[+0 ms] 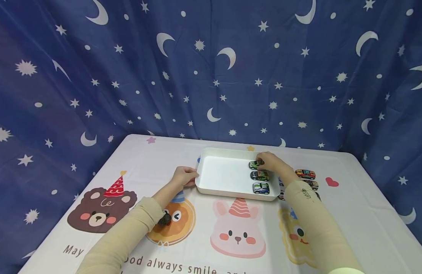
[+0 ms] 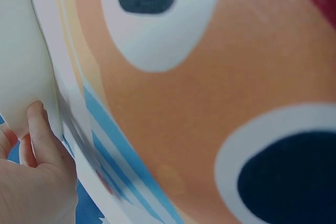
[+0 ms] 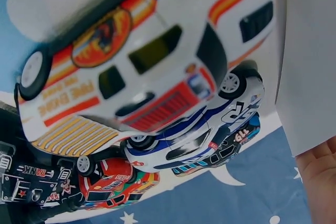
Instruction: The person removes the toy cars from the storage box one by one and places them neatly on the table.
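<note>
A shallow white tray (image 1: 224, 173) lies on the table. My left hand (image 1: 184, 176) grips the wall at its left side, and the left wrist view shows my fingers (image 2: 39, 124) bent at the tray's edge. Three toy cars line the tray's right end: a green toy car (image 1: 253, 165) at the back, a dark green and orange car (image 1: 259, 175) in the middle and a white and blue car (image 1: 261, 188) in front. My right hand (image 1: 270, 161) reaches over the right wall and holds the back green car, covering its right end.
Right of the tray stand several more toy cars, including a red and orange one (image 1: 305, 174), partly hidden by my right sleeve. A white fire-engine car (image 3: 152, 61) fills much of the right wrist view. A dark wristband piece (image 1: 165, 219) shows at my left sleeve. A blue curtain (image 1: 211, 76) hangs behind.
</note>
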Motion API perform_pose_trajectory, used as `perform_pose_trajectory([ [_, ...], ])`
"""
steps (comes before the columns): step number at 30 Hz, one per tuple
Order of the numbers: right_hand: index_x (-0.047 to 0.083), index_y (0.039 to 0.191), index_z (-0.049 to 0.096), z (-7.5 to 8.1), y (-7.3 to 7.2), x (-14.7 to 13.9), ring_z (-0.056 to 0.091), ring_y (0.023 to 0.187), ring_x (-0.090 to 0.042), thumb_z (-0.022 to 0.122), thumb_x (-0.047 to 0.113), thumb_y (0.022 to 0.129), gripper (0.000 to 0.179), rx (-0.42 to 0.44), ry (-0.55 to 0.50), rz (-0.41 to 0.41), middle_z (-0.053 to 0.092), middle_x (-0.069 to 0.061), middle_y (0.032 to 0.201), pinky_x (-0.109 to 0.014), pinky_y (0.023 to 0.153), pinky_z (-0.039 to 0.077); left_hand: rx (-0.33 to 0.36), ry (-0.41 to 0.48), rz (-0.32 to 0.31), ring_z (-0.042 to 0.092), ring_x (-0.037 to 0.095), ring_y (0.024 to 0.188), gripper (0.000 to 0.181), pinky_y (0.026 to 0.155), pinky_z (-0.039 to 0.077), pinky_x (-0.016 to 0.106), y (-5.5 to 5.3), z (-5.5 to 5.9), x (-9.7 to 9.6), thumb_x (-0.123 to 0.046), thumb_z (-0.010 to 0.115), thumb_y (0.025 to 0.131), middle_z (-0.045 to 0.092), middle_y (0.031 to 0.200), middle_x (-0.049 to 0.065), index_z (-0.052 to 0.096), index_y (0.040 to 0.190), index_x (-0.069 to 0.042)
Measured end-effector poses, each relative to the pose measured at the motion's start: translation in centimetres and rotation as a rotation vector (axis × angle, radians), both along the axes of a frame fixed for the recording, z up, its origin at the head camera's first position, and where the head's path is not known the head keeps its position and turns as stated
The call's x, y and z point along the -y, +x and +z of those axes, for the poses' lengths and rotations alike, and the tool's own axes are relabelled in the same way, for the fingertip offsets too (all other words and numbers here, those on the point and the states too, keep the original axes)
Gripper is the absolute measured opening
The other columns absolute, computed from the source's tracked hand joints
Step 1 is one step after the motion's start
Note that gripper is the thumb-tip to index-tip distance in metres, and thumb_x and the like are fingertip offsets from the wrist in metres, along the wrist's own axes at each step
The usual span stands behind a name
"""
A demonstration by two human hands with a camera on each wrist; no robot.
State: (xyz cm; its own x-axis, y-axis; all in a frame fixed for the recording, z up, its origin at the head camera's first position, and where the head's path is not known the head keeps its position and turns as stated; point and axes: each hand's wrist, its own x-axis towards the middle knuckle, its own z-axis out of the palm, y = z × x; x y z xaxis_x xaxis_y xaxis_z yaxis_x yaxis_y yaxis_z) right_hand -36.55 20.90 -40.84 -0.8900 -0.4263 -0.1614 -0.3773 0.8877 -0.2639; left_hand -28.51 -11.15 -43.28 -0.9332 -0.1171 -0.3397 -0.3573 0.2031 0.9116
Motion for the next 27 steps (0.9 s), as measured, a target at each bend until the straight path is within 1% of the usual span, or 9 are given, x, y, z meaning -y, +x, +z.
perform_pose_trajectory([
  [2,-0.002,0.106,0.062,0.0,0.0,0.0,0.059,0.094,-0.025,0.069,0.013,0.085,0.027,-0.002,-0.003,-0.002,0.066,-0.013,0.099,-0.043,0.093,0.051,0.001,-0.001,0.000,0.060,0.004,0.057,0.026,0.060,0.059,0.021,-0.1,0.0,0.0,-0.004,0.064,0.085,0.068,0.106,0.020,0.065,0.110,0.003],
  [6,-0.003,0.110,0.061,0.2,0.0,0.0,0.059,0.100,-0.029,0.068,0.015,0.086,0.031,-0.002,-0.008,-0.002,0.065,-0.016,0.105,-0.045,0.095,0.050,-0.001,-0.001,-0.003,0.060,0.005,0.058,0.026,0.061,0.059,0.022,-0.2,0.0,-0.1,-0.004,0.064,0.085,0.068,0.105,0.019,0.064,0.110,0.003],
  [9,-0.003,0.115,0.059,0.5,0.2,0.1,0.058,0.106,-0.032,0.067,0.017,0.087,0.034,0.005,-0.011,-0.007,0.064,-0.018,0.111,-0.047,0.098,0.048,-0.001,-0.001,0.000,0.060,0.005,0.058,0.026,0.061,0.059,0.022,-0.1,0.1,-0.1,-0.004,0.064,0.085,0.069,0.103,0.018,0.064,0.110,0.003],
  [13,-0.002,0.120,0.057,1.2,0.6,0.2,0.055,0.111,-0.033,0.066,0.018,0.088,0.038,0.016,-0.025,-0.021,0.062,-0.019,0.116,-0.049,0.101,0.046,-0.001,-0.007,0.005,0.060,0.005,0.057,0.026,0.059,0.059,0.021,0.0,0.1,0.1,-0.005,0.064,0.085,0.070,0.098,0.016,0.064,0.110,0.003],
  [20,-0.002,0.119,0.058,1.8,0.9,0.1,0.054,0.114,-0.034,0.068,0.019,0.087,0.039,-0.006,-0.020,-0.004,0.062,-0.019,0.119,-0.049,0.103,0.045,0.002,-0.027,0.008,0.060,0.005,0.058,0.026,0.058,0.058,0.020,0.1,0.2,0.1,-0.005,0.064,0.085,0.070,0.093,0.014,0.064,0.110,0.003],
  [27,-0.003,0.117,0.060,1.8,1.0,-0.5,0.058,0.111,-0.033,0.068,0.015,0.087,0.036,-0.023,-0.073,0.025,0.064,-0.018,0.116,-0.048,0.100,0.048,0.004,-0.007,-0.002,0.060,0.005,0.057,0.026,0.057,0.058,0.020,0.2,0.4,-0.1,-0.005,0.064,0.085,0.070,0.093,0.014,0.064,0.110,0.003],
])
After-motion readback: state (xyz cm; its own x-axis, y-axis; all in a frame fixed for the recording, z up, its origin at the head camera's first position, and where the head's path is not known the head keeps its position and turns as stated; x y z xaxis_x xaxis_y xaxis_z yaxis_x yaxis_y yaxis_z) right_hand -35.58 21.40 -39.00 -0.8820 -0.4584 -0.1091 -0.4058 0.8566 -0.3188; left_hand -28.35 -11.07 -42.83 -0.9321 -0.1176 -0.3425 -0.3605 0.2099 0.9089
